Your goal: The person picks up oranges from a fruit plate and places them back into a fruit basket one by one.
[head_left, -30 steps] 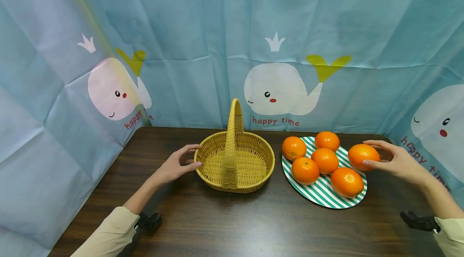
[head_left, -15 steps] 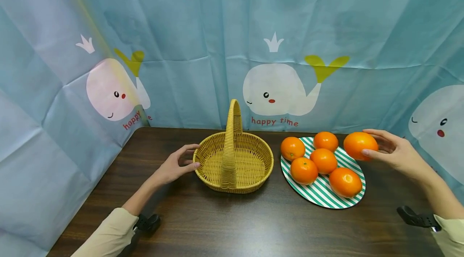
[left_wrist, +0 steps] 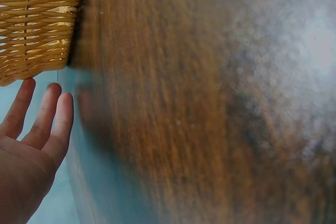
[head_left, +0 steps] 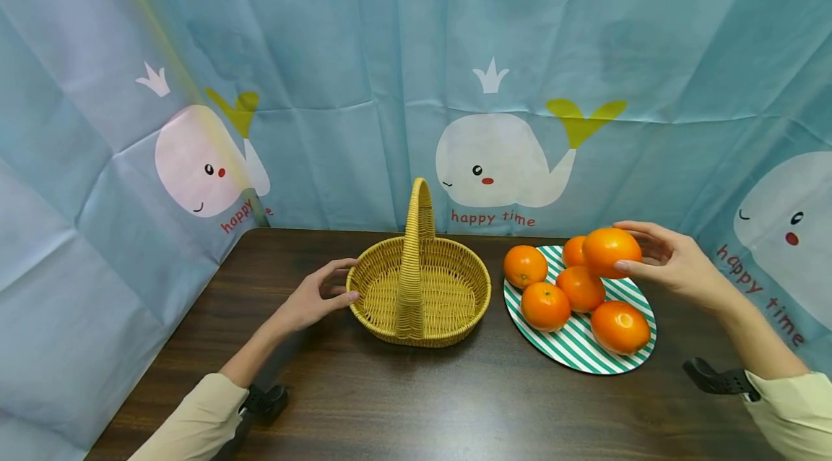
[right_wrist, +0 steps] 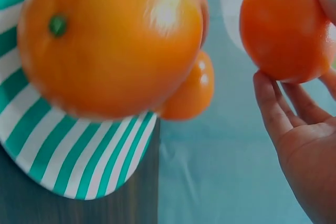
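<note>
Farther left than half a second ago, the held orange point(head_left: 607, 253) and my right fingers point(right_wrist: 269, 103) lie nearer the basket point(head_left: 411, 295); the basket itself shows no shift. My right fingers grasp the orange, thumb on its near side, the others opposite. It is lifted over the back of the striped plate point(head_left: 572, 354), partly hiding one of five other oranges point(head_left: 546, 306). My left fingers point(left_wrist: 63, 119) are extended, unclenched, and touch the basket's left rim.

Expected handling: the glossy skin looks stiff and probably slides easily under a loose hold; the weight is likely modest, though whether this is real fruit or imitation I cannot tell. It seems little at risk from a squeeze, but if dropped, likely to roll. Best hold: around the widest girth, thumb opposed to the other fingers.

Surface point(head_left: 390, 403): dark wood grain, with a bright sheen toward my side. Room: blue cloth point(head_left: 357, 49) hangs behind and at both sides, printed with white whales.
</note>
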Demonstrator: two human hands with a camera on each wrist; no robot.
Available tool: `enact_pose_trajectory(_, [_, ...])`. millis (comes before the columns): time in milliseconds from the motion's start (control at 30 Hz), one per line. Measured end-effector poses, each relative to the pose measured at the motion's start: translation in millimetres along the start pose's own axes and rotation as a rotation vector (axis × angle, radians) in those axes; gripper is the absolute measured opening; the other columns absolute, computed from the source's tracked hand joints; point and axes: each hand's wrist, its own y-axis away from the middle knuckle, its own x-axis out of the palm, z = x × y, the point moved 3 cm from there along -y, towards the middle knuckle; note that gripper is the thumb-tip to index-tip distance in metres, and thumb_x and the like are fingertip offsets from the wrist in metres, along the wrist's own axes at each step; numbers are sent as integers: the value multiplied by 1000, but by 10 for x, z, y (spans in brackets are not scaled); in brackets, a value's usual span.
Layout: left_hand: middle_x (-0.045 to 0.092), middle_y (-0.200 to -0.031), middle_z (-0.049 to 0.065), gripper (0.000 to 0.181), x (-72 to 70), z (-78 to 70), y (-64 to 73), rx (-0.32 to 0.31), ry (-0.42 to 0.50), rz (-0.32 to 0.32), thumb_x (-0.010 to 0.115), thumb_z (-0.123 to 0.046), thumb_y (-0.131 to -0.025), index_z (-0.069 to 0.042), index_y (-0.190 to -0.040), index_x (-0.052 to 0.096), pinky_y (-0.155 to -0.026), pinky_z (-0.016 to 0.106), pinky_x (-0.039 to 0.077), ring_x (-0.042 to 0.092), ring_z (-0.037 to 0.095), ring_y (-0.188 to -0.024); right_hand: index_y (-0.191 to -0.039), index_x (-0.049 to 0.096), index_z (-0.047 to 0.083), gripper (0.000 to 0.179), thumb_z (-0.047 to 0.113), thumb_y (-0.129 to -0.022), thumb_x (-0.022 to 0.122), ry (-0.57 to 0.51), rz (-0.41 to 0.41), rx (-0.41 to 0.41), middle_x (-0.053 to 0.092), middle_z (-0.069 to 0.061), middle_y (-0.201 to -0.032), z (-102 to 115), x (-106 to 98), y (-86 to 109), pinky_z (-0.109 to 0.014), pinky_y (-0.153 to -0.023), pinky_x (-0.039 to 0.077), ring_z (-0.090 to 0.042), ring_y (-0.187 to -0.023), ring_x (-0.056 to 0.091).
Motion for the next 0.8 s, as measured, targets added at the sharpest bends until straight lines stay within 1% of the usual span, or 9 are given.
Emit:
enact_pose_trajectory(100, [45, -149, 21, 60, 2, -5, 2, 6, 3, 0, 72, -14, -97, -8, -151, 46, -96, 51, 51, 52, 45, -126, -146, 51, 5, 57, -3, -93, 72, 1, 10, 5, 62, 3, -126, 55, 59, -37, -24, -78, 57, -8, -104, 66])
enact_pose_trajectory(267, [46, -149, 21, 60, 6, -19, 5, 22, 16, -3, 72, -11, -97, -6, -151, 46, -95, 50, 52, 53, 45, -126, -145, 52, 7, 58, -1, -92, 74, 10, 19, -7, 61, 0, -127, 124, 162, -99, -24, -79, 57, -9, -102, 66])
enact_pose_trajectory(400, [45, -149, 22, 60, 8, -21, 9, 20, 23, -4, 72, -10, -97, -6, -151, 46, -94, 47, 53, 53, 46, -126, -144, 53, 7, 57, -1, -92, 75, 0, 10, -24, 59, -5, -130, 179, 258, -153, -23, -81, 56, -10, -104, 65])
enact_pose_trajectory(567, [45, -149, 21, 60, 11, -22, 1, 6, 18, -3, 72, -12, -97, -7, -151, 46, -95, 46, 53, 53, 45, -126, -144, 53, 9, 58, 0, -91, 76, -43, 24, -31, 57, -9, -133, 219, 393, -209, -23, -84, 55, -12, -108, 63])
enact_pose_trajectory(700, [45, -149, 21, 60, 9, -20, 3, 3, 13, -5, 72, -12, -97, -6, -151, 46, -96, 48, 52, 53, 45, -126, -144, 53, 11, 59, 3, -91, 77, -63, 37, -25, 56, -9, -135, 233, 486, -245, -23, -87, 54, -15, -112, 60])
enact_pose_trajectory(800, [45, -150, 22, 60, 10, -21, 8, 4, 15, -3, 72, -12, -97, -7, -151, 46, -95, 47, 53, 54, 45, -126, -144, 53, 11, 59, 4, -91, 78, -72, 42, -22, 56, -8, -136, 238, 548, -268, -23, -88, 53, -17, -114, 59])
